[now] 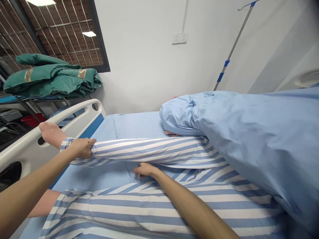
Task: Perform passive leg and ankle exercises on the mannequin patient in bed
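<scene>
My left hand [83, 147] is closed around the far leg of a pair of blue-and-white striped trousers [154, 151], just above the bare foot [52, 134]. That leg looks raised a little off the bed, its foot over the footboard. My right hand [144, 169] is low between the two legs, just below the far one, its slightly blurred fingers loosely bent and apart, holding nothing visible. The near striped leg [119, 205] lies under my right forearm. I cannot tell whether the lying figure is a person or a manikin.
A light blue quilt [236, 122] is bunched over the figure's upper body, with fingers [171, 133] showing at its edge. The white footboard [30, 149] stands left of the blue sheet [137, 122]. Green folded bedding [54, 79] lies beyond it; an IV pole [235, 43] stands by the wall.
</scene>
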Demonstrator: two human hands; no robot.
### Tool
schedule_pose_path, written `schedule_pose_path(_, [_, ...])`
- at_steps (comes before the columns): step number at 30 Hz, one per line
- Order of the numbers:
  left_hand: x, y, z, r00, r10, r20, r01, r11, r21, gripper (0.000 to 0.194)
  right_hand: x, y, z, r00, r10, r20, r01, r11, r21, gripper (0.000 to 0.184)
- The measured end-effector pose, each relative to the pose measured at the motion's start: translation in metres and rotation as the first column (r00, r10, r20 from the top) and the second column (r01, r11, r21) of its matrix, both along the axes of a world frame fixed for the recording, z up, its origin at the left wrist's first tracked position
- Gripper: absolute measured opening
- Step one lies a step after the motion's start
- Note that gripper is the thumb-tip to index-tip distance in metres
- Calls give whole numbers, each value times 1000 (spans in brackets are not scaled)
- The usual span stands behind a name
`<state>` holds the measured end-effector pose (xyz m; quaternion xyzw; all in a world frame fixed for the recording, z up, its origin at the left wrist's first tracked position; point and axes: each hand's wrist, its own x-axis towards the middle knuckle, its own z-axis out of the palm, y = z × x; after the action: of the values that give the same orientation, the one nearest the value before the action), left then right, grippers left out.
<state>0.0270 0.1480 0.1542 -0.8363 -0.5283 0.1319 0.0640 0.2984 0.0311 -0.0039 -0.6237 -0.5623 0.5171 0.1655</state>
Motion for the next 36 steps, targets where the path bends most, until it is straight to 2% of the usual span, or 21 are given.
schedule_pose_path(2, [1,-3,5,996,-29,-80,28,1000,-9,47,-3,2,-1,974,-114,-198,125,991,41,18])
schedule_pose_path(4, [0,-6,2,993,-24,-120,23,1000,-10,45,-6,3,1,897,-183,-402,226,972,61,14])
schedule_pose_path(7, [0,-10,-17,999,28,-43,-27,999,18,42,-4,3,11,791,-252,-558,363,927,96,14])
schedule_pose_path(11, [20,-17,-64,971,115,208,-116,993,-10,43,13,6,32,723,-263,-640,500,837,221,10])
schedule_pose_path(15, [63,-25,-108,875,191,444,-198,980,-30,43,39,10,47,732,-263,-628,555,765,327,8])
schedule_pose_path(17, [84,-29,-120,831,194,522,-204,978,-38,42,51,12,52,739,-278,-614,580,726,370,7])
schedule_pose_path(20, [104,-34,-128,784,208,585,-226,973,-42,39,63,13,57,742,-294,-603,603,686,407,7])
schedule_pose_path(24, [108,-38,-129,774,205,599,-233,972,-31,40,67,12,59,749,-293,-594,601,678,424,7])
schedule_pose_path(29, [93,-33,-114,846,174,504,-193,981,-15,42,63,8,59,757,-281,-590,581,703,410,8])
schedule_pose_path(32, [72,-27,-90,905,158,395,-180,984,18,41,55,6,58,745,-240,-623,553,745,374,8])
schedule_pose_path(36, [36,-21,-38,982,80,173,-100,989,111,39,34,4,46,709,-196,-678,477,841,256,8])
